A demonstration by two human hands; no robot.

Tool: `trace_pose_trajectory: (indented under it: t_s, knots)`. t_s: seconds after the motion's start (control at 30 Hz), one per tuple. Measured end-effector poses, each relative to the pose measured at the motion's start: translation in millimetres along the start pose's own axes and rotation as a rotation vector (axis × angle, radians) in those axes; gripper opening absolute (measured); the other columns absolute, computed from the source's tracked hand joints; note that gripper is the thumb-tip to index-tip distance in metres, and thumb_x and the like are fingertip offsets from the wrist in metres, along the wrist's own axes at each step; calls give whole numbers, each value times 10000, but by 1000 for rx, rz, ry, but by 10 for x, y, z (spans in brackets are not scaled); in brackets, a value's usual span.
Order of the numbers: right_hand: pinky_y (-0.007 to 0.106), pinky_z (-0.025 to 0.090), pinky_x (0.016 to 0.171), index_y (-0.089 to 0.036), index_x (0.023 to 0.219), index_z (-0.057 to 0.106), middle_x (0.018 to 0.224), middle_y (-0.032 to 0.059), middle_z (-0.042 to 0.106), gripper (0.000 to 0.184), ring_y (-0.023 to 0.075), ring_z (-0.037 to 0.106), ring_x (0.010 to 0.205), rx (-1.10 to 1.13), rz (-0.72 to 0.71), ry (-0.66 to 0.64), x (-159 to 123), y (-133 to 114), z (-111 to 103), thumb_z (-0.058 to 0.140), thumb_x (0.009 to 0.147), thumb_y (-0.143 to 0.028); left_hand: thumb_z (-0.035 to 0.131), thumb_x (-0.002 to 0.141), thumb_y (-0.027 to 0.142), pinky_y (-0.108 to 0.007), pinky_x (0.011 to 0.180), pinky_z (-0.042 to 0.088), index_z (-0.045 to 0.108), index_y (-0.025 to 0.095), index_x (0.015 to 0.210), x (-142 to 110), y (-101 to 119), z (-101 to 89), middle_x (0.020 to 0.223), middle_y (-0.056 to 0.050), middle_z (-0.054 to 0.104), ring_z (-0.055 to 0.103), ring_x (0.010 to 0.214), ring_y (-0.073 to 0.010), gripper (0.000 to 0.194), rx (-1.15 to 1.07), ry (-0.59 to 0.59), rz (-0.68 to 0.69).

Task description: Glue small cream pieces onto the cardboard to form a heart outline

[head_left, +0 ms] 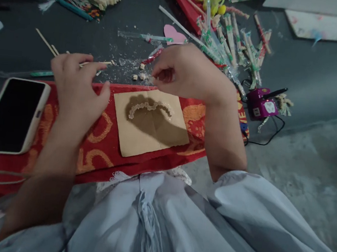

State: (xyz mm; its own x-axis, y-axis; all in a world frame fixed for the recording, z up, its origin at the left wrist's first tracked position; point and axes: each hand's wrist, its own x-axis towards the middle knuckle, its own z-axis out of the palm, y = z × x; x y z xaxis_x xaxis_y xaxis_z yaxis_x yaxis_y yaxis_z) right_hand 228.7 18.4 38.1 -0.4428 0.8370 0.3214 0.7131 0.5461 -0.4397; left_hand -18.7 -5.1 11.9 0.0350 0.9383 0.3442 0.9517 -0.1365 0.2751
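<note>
My right hand (183, 69) is closed in a pinch just past the far edge of a tan paper sheet (136, 142). Whatever its fingertips hold is hidden. Small pale cut pieces (135, 77) and scattered crumbs lie by those fingertips. On the sheet, a wavy line of small beige bits (151, 106) curves like the top of a heart, partly in shadow. My left hand (78, 84) hovers palm down with thumb and fingers apart, over thin wooden sticks (46, 42); one stick shows by its index finger, and I see no grip on it.
A phone (11, 115) lies left on a red cloth (98, 158). Wrapped sticks (231, 40), a pink paper heart (174, 35) and a red folder-like sheet (184, 3) are at the back. A purple corded device (263, 103) stands right. A beige heart outline (101, 2) sits back left.
</note>
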Motion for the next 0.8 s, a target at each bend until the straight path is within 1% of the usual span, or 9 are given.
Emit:
trace_pose_trajectory:
  t_s: [0.07, 0.1, 0.17, 0.23, 0.33, 0.47, 0.57, 0.67, 0.8]
  knots:
    - [303, 471, 781, -187, 877, 686, 915, 45, 664, 187, 164, 620, 880, -15, 44, 0, -210, -32, -39, 559, 893, -323, 629, 856, 331, -491, 1132, 324, 686, 163, 1125, -111, 142, -128, 1209, -83, 628, 494, 1216, -273, 322, -40, -26, 151]
    - [301, 468, 772, -185, 890, 689, 918, 50, 663, 180, 169, 618, 878, -20, 61, -5, -321, -53, -53, 565, 886, -315, 624, 858, 342, -496, 1098, 360, 702, 175, 1076, -182, 221, -185, 1150, -69, 663, 533, 1166, -272, 286, -57, -21, 214]
    - [295, 460, 753, -182, 894, 694, 901, 55, 661, 168, 174, 615, 858, -29, 93, -19, -533, -89, -75, 576, 873, -299, 600, 874, 323, -467, 1021, 427, 710, 177, 1023, -343, 379, -260, 1069, -66, 695, 568, 1097, -266, 235, -82, -7, 308]
    - [290, 450, 730, -178, 875, 697, 864, 55, 656, 153, 173, 609, 821, -38, 124, -34, -714, -109, -91, 579, 863, -275, 558, 907, 292, -429, 947, 470, 705, 176, 1007, -507, 530, -270, 1006, -65, 709, 582, 1026, -251, 213, -96, -47, 367]
    - [288, 434, 683, -173, 830, 689, 817, 57, 646, 138, 169, 591, 756, -57, 188, -27, -937, -111, -88, 580, 856, -254, 524, 922, 250, -403, 881, 484, 713, 178, 994, -714, 739, -186, 926, -74, 701, 577, 975, -247, 215, -133, -105, 405]
    - [310, 454, 702, -190, 839, 656, 817, 60, 636, 138, 190, 585, 785, -45, 263, 81, -1182, -84, -29, 576, 871, -298, 495, 923, 225, -426, 916, 472, 700, 187, 998, -881, 994, -14, 983, -87, 704, 576, 1021, -250, 222, -182, -235, 421]
    - [331, 469, 736, -204, 868, 633, 837, 61, 645, 124, 202, 588, 819, -34, 299, 131, -1304, -50, 6, 560, 885, -303, 506, 921, 214, -438, 915, 476, 676, 173, 1027, -940, 1146, 92, 1163, -97, 694, 565, 1088, -270, 205, -173, -250, 429]
    - [339, 477, 754, -208, 890, 614, 861, 61, 659, 114, 204, 594, 838, 9, 299, 128, -1365, -18, 5, 541, 898, -295, 555, 911, 258, -455, 900, 479, 661, 173, 1007, -963, 1236, 154, 1315, -113, 634, 559, 1126, -290, 167, -139, -236, 425]
    - [336, 480, 766, -205, 935, 610, 884, 57, 680, 124, 196, 609, 850, 107, 276, 96, -1397, 8, -7, 519, 916, -286, 577, 897, 257, -475, 875, 478, 661, 159, 1013, -961, 1285, 181, 1346, -139, 614, 570, 1119, -318, 174, -110, -272, 425]
